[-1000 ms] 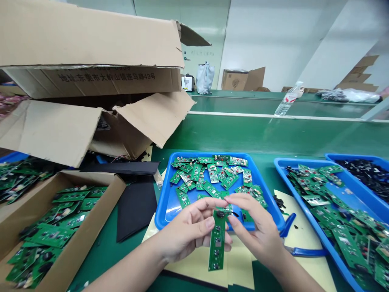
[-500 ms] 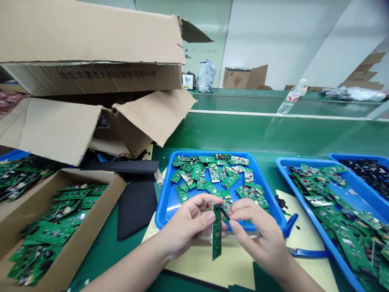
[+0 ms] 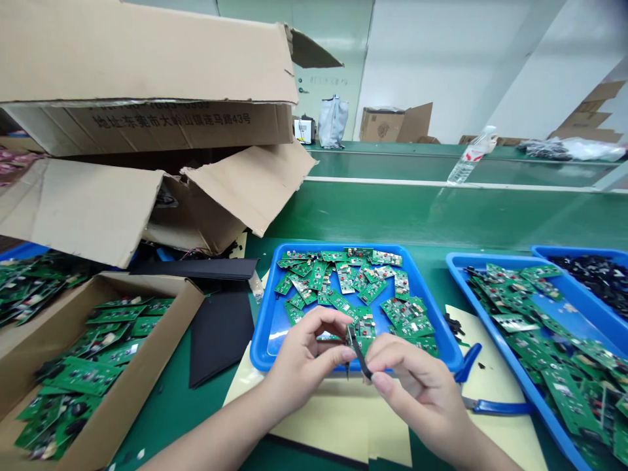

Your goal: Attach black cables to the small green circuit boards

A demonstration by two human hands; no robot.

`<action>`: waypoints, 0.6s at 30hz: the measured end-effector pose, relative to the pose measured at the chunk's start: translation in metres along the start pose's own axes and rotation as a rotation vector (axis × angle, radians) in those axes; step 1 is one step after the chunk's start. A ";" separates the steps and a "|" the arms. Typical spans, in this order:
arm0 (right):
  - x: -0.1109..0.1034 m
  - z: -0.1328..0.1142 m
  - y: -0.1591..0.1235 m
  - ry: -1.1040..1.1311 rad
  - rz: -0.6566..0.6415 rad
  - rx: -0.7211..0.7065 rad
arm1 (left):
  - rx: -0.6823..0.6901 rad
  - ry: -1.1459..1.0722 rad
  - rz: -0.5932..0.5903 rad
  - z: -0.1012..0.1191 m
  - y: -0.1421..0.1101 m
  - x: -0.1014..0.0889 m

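Above the near edge of a blue plastic tray (image 3: 267,320), my left hand (image 3: 307,360) and my right hand (image 3: 417,386) meet at the centre. Between their fingertips is a narrow green circuit board (image 3: 349,340), turned edge-on and largely hidden by the fingers. A thin black strip (image 3: 360,354) lies against it, pinched by my right hand's thumb and forefinger. My left hand's fingers hold the board. Several green circuit boards (image 3: 343,281) lie loosely piled in the tray just beyond my hands.
A cardboard box (image 3: 122,405) of green boards stands at the left, beside a black foam sheet (image 3: 220,337). To the right are blue-handled pliers (image 3: 495,407) and a second blue tray (image 3: 510,366) of boards. A large torn carton (image 3: 147,65) looms at upper left.
The long board has swung from hanging downward to edge-on, with most of it now hidden. Both hands have drawn closer together, and the black strip now shows more plainly between the fingers.
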State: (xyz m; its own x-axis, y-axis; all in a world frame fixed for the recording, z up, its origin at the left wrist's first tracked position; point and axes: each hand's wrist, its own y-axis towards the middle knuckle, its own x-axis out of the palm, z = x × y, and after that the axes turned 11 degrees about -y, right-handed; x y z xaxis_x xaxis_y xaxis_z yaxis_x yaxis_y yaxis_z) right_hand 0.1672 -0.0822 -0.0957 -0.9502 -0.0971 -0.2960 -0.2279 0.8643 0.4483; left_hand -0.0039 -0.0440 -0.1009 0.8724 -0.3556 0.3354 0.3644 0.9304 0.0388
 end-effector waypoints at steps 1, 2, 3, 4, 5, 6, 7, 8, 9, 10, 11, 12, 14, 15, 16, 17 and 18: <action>0.000 0.000 -0.001 0.036 0.002 0.015 | 0.040 0.076 -0.005 -0.001 -0.001 0.000; 0.000 0.000 -0.001 0.072 0.003 0.028 | 0.075 0.145 -0.011 -0.001 -0.002 -0.001; 0.000 0.000 -0.002 0.106 0.001 0.041 | 0.105 0.200 -0.018 -0.002 -0.003 -0.001; 0.000 0.000 -0.003 0.138 -0.003 0.053 | 0.127 0.233 -0.021 -0.002 -0.004 -0.001; 0.001 0.001 -0.003 0.167 -0.010 0.067 | 0.135 0.238 -0.020 -0.002 -0.004 -0.001; 0.001 0.001 -0.004 0.198 -0.022 0.085 | 0.132 0.218 -0.010 -0.001 -0.004 -0.001; 0.002 0.002 -0.004 0.233 -0.041 0.116 | 0.121 0.179 0.004 -0.001 -0.003 -0.001; 0.003 0.003 -0.004 0.273 -0.063 0.159 | 0.106 0.127 0.017 0.000 -0.003 -0.001; 0.004 0.004 -0.004 0.317 -0.086 0.215 | 0.090 0.069 0.026 0.000 -0.002 -0.002; 0.005 0.006 -0.004 0.364 -0.111 0.278 | 0.073 0.012 0.029 0.001 0.000 -0.002; 0.007 0.007 -0.003 0.409 -0.136 0.343 | 0.059 -0.039 0.026 0.002 0.001 -0.002; 0.008 0.009 -0.002 0.449 -0.157 0.405 | 0.049 -0.082 0.019 0.002 0.002 -0.002; 0.010 0.012 0.000 0.507 -0.189 0.502 | 0.027 -0.147 0.003 0.003 0.004 -0.002; 0.011 0.013 0.001 0.528 -0.198 0.539 | 0.016 -0.169 -0.001 0.003 0.004 -0.002; 0.011 0.014 0.002 0.547 -0.200 0.571 | 0.004 -0.186 0.000 0.003 0.004 -0.002; 0.012 0.015 0.003 0.559 -0.196 0.595 | -0.009 -0.201 0.003 0.003 0.004 -0.002; 0.012 0.016 0.003 0.565 -0.188 0.612 | -0.020 -0.213 0.008 0.002 0.003 -0.002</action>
State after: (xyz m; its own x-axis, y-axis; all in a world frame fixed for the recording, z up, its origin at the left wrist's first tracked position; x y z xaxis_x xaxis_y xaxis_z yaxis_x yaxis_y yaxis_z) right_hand 0.1585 -0.0725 -0.1114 -0.9082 -0.3571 0.2183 -0.3926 0.9076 -0.1487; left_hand -0.0048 -0.0401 -0.0991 0.7875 -0.3198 0.5269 0.3663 0.9303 0.0173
